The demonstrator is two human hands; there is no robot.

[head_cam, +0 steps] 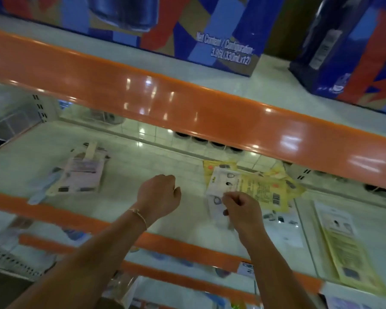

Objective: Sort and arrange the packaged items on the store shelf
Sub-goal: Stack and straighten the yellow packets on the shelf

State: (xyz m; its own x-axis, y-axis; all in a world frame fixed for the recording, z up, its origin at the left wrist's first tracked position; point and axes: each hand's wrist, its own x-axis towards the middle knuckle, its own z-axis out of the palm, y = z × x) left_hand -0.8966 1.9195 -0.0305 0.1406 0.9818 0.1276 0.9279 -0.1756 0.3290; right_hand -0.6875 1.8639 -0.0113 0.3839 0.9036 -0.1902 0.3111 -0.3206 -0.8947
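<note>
A white shelf board with an orange front lip carries two heaps of flat packets. One heap of pale pink and cream packets lies at the left. A second heap of yellow and white packets lies at the right. My right hand pinches the near edge of a white packet from that right heap. My left hand hovers over the bare middle of the shelf with curled fingers and nothing in it. A thin bracelet sits on that wrist.
An orange shelf edge hangs close overhead, with large blue and red cartons standing on it. More flat packets lie to the right beyond a divider. Lower shelves with goods show below.
</note>
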